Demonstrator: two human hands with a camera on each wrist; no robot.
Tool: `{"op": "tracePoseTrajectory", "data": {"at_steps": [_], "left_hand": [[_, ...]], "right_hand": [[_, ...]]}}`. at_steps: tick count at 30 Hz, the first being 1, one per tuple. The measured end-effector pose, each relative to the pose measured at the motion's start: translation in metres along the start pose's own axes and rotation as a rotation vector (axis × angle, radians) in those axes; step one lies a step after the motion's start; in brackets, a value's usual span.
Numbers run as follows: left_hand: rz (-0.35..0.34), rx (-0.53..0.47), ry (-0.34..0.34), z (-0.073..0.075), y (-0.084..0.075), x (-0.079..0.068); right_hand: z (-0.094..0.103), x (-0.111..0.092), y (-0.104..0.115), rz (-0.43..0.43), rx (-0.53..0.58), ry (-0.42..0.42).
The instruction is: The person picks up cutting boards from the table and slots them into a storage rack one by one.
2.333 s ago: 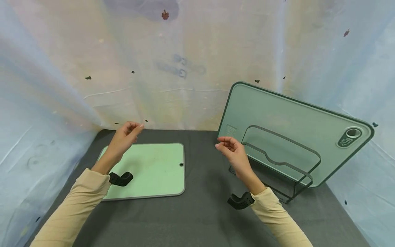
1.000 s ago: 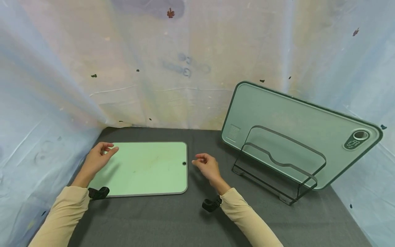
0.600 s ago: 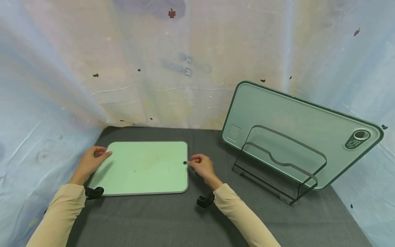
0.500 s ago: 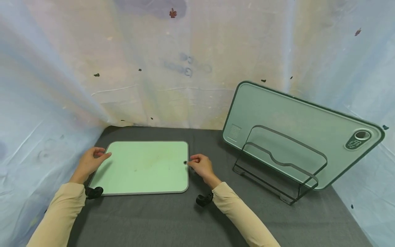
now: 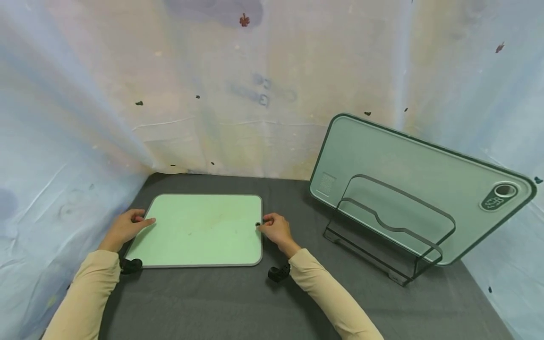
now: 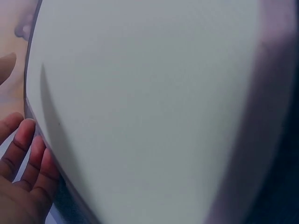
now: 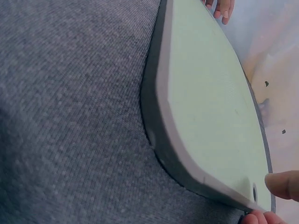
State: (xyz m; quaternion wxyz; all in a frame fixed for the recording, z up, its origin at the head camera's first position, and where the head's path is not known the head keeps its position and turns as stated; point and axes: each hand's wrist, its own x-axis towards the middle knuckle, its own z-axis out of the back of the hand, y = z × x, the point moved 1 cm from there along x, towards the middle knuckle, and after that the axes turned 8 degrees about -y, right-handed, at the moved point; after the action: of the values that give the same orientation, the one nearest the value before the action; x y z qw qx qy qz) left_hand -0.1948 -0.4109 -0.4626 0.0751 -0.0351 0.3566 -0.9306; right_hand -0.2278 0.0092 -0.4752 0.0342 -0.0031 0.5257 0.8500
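Observation:
A light green cutting board (image 5: pixel 204 231) with a grey rim and a small hole lies flat on the dark grey cloth. At its left edge is my left hand (image 5: pixel 123 230); in the left wrist view the fingertips (image 6: pixel 29 126) touch the rim, while the thumb (image 6: pixel 7 67) stands apart from them over the board. My right hand (image 5: pixel 277 231) is at the opposite edge, by the hole. In the right wrist view its thumb (image 7: pixel 283 185) is raised above the surface and the fingertips (image 7: pixel 261 217) meet the rim. Neither hand has closed around the board.
A larger green cutting board (image 5: pixel 408 174) with a ring-shaped handle hole leans in a dark wire rack (image 5: pixel 395 230) on the right. Patterned pale sheets (image 5: pixel 255 137) hang behind and at both sides. Grey cloth (image 5: pixel 212 302) covers the table.
Both hands have come down from the air. The left moved to the flat board's left edge, and the right moved left to its right edge. The view has shifted slightly; the boards look unmoved.

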Motion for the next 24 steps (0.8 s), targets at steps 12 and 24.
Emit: {"op": "tracePoseTrajectory", "data": {"at_steps": [12,24], "left_hand": [[0.026,0.049,0.073,-0.0005,0.0043,-0.0047],[0.065,-0.008,0.101,-0.0038,0.0076,-0.0032]], "right_hand": [[-0.0061,0.0,-0.0034,0.053,-0.108,-0.003],[-0.0072,-0.0013,-0.0038,0.08,-0.118,0.017]]}}
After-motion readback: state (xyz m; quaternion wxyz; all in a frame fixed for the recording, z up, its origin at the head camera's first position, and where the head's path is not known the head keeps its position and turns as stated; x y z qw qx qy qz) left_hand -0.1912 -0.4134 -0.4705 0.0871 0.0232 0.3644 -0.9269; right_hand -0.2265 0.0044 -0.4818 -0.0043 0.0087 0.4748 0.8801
